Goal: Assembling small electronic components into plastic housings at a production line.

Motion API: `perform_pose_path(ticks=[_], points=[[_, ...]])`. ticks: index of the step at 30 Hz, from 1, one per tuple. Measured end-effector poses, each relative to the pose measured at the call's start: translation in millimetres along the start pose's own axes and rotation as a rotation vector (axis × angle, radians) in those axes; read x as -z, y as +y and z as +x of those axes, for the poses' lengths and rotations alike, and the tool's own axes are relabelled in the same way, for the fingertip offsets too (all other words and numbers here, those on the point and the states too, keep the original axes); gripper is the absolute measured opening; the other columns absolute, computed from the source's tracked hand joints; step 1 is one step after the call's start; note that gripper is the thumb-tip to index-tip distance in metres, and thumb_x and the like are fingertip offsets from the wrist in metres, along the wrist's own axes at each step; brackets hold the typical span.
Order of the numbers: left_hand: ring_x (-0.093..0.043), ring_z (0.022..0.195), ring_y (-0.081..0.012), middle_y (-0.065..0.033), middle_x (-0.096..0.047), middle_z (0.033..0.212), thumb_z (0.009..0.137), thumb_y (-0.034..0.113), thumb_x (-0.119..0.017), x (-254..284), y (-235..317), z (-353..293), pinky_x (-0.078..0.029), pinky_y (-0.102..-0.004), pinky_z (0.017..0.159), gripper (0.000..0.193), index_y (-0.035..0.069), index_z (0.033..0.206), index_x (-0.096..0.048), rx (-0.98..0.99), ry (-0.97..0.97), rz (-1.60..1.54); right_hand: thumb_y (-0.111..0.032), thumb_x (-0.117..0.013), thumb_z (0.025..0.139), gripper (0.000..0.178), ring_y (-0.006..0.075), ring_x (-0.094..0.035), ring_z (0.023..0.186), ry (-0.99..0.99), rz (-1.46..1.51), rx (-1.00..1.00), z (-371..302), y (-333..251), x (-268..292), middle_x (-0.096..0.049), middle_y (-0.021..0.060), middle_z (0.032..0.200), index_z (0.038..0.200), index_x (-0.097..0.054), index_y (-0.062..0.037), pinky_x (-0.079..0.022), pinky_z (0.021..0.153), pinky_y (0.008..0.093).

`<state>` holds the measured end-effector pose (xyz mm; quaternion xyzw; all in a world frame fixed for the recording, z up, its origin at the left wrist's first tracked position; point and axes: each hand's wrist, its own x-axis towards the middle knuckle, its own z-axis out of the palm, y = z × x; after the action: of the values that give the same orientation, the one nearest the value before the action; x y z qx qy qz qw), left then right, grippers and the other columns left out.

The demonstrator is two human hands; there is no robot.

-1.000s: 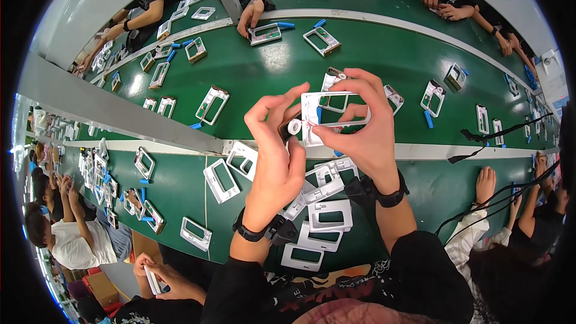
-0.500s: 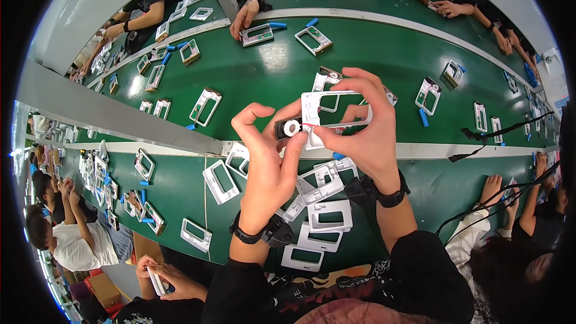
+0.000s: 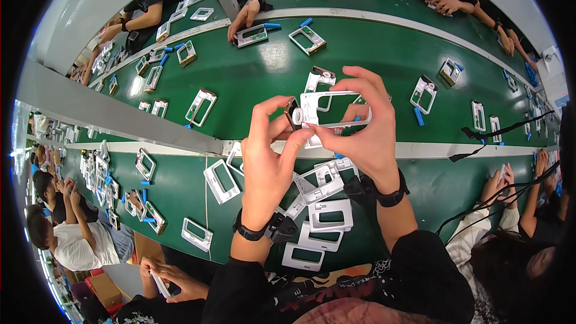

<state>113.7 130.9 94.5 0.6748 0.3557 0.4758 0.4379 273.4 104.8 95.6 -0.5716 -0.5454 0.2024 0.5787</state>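
Observation:
Up in front of me, my right hand (image 3: pixel 371 138) is closed on a white plastic frame (image 3: pixel 308 107) with a large rectangular opening. Thumb and fingers pinch its right part and lower edge. My left hand (image 3: pixel 262 159) grips a small dark, brown-edged part (image 3: pixel 291 111) with a white round piece on its inner face, against the frame's left end. A thin red wire shows by my thumbs. Below my hands lie several loose white frames, among them an upper one (image 3: pixel 324 183) and a lower one (image 3: pixel 331 216), partly overlapping.
Beyond a pale rail (image 3: pixel 420 150) runs a green belt (image 3: pixel 252 93) carrying several frames with green boards and blue cylinders. A grey metal post (image 3: pixel 120 102) slants in at left. Black cables (image 3: pixel 510 195) hang at right. Co-workers' hands, one pair holding a white piece (image 3: pixel 161 285), surround the tables.
The dark part has tilted up on edge and now sits against the frame's left end, my left fingers raised with it. Pieces on the belt have shifted slightly left.

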Motion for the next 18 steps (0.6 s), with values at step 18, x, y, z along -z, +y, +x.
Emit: perform_pose_path(ticks=[18], points=[[-0.07, 0.077, -0.0175, -0.0132, -0.072, 0.092, 0.08, 0.002, -0.074, 1.9, 2.0, 2.2, -0.056, -0.0274, 0.067, 0.043, -0.001, 0.119, -0.057, -0.11, 0.046, 0.178, -0.008, -0.083, 0.053, 0.049, 0.0122, -0.061, 0.055, 0.048, -0.088, 0.125, 0.5, 1.5, -2.7, -0.05, 0.0137, 0.127, 0.099, -0.065, -0.0079, -0.048, 0.05, 0.0239]])
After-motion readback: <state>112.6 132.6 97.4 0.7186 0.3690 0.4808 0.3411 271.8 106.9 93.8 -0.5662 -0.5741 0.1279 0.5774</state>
